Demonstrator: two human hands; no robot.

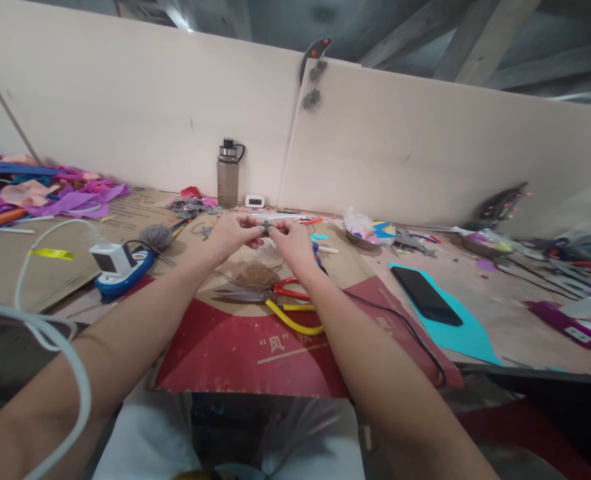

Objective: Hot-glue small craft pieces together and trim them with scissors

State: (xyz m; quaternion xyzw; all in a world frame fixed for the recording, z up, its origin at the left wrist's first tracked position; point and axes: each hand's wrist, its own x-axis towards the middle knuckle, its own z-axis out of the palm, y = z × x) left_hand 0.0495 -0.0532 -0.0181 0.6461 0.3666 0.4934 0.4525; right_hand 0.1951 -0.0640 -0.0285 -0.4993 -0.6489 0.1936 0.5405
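My left hand (236, 235) and my right hand (291, 241) meet above the middle of the table, fingertips pinched together on a small grey-green piece (267, 228). It looks like felt or cloth, but it is too small and blurred to name surely. Just below my hands lies a brown, roundish thing (254, 275). Closer to me rest scissors with red handles (289, 289) and a tool with yellow handles (295, 321), partly behind my right forearm. A blue item (316, 253) with a dark cable shows beside my right wrist.
At left are a blue power strip (120, 280) with a white charger, grey yarn (156, 236) and coloured scraps (60, 190). A bottle (228, 177) stands by the partition. At right lie a phone (425, 295) on turquoise sheet and a bowl (368, 235). Red cardboard (215, 360) covers the front edge.
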